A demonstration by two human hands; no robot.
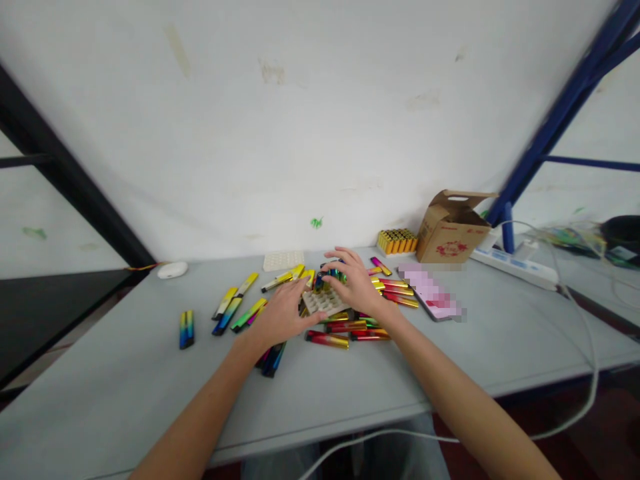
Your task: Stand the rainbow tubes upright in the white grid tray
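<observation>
My left hand [284,312] rests at the left edge of a pale tray with holes [325,302], its thumb along the near edge, holding the tray. Over the tray's far side is my right hand [354,283], its thumb and fingers curled round a dark blue lighter-like tube [320,280]. More dark tubes stand in the tray beside those fingers, partly hidden. Shiny red and gold tubes [327,339] lie in a pile around the tray. Yellow and blue ones [227,316] lie to the left.
A second pale tray [283,261] lies by the wall. Orange tubes [397,241] fill a tray beside an open cardboard box [450,233]. A phone [430,292], a power strip [520,265] and a white case [173,270] are on the table [150,393]. A white cable [595,360] hangs in front.
</observation>
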